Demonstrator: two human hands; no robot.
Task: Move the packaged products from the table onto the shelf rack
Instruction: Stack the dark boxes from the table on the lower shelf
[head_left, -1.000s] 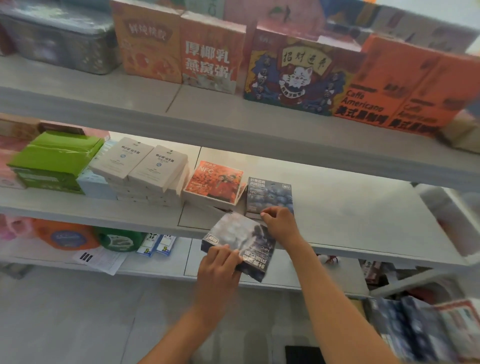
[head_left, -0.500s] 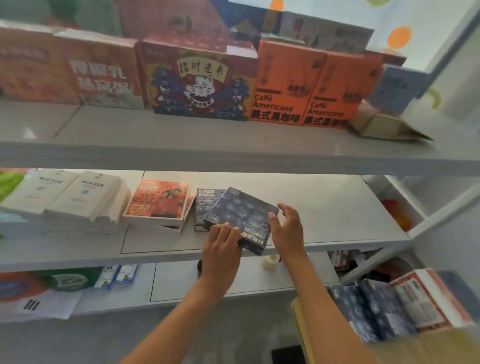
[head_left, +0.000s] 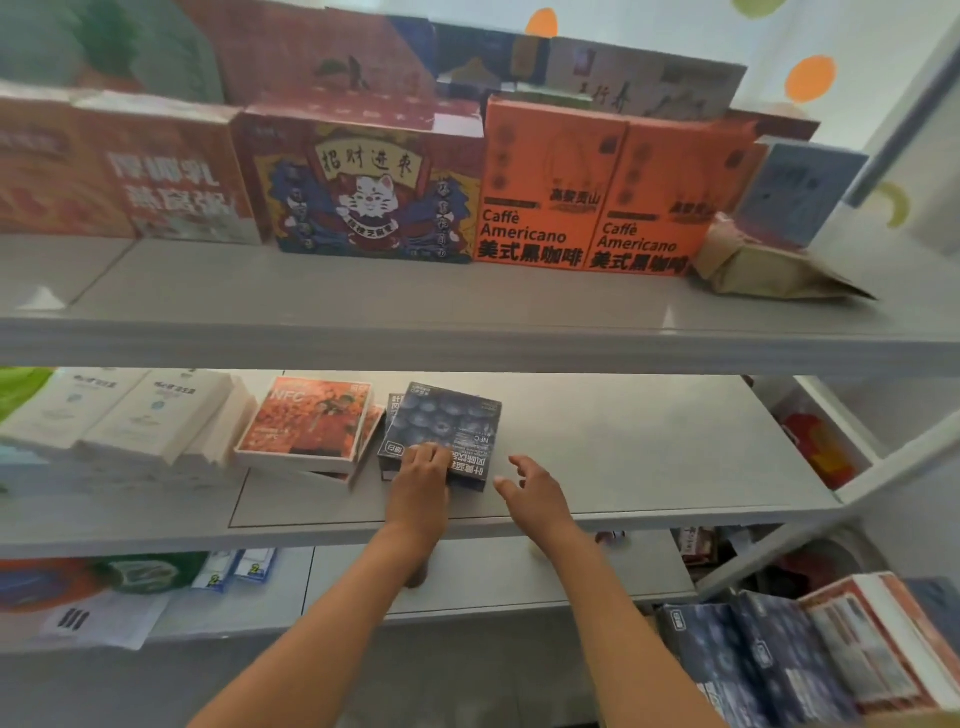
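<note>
Blueberry box (head_left: 447, 423) lay skewed atop another dark box on middle shelf (head_left: 649, 447), right of orange boxes (head_left: 306, 423) — left hand (head_left: 418, 480) fingers rested on near edge; right hand (head_left: 532, 491) hovered just right, fingers spread, empty.

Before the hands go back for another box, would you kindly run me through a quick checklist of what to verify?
1. Blueberry box on middle shelf: ok, lying on another dark box.
2. Squared with the box beneath: not ok, it sits askew.
3. Left hand released: not ok, fingers rest on the box's front edge.
4. Right hand free: ok, open, off the box.
5. Room to the right on the shelf: ok, bare surface.
6. More boxes waiting lower right: ok.
</note>
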